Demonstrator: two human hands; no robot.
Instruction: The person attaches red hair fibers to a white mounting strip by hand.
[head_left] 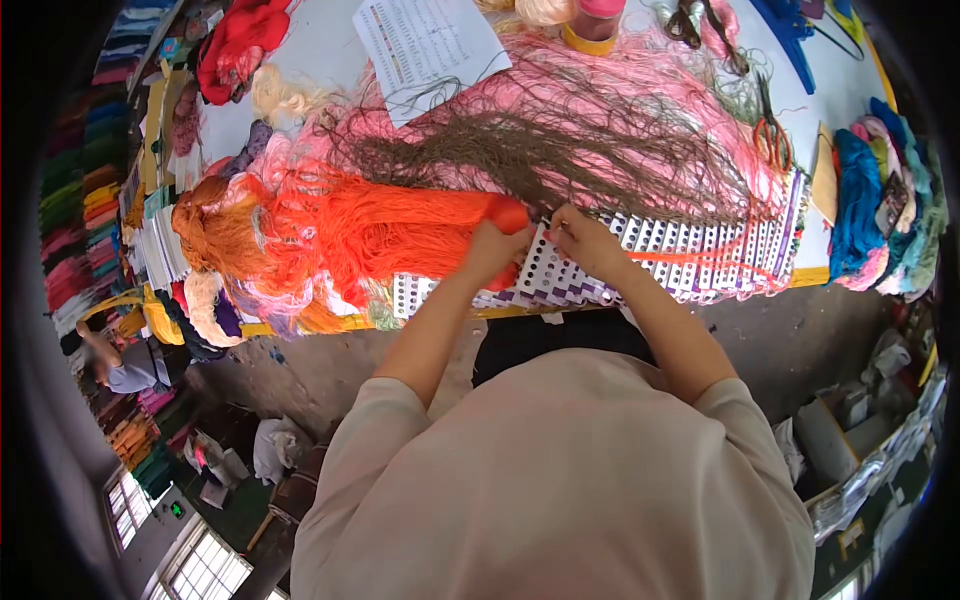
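Note:
My left hand (pixel 497 250) is closed around the right end of a thick orange thread bundle (pixel 400 225). The bundle stretches left across the table. Just to its right, my right hand (pixel 588 245) is pinched over a row of white cards with punched holes (pixel 690 245). What sits between those fingertips is too small to make out. A few loose orange strands (pixel 700 257) run over the cards to the right of my right hand. Dark brown threads (pixel 540 155) fan out just beyond both hands, on top of pink threads (pixel 640 95).
A printed sheet (pixel 430 50) lies at the back, near a pink and yellow container (pixel 595 25). Orange-handled scissors (pixel 772 140) rest at the right. Red yarn (pixel 240 45) is at the far left; blue skeins (pixel 857 200) hang at the right edge. Another person (pixel 130 365) is at the left.

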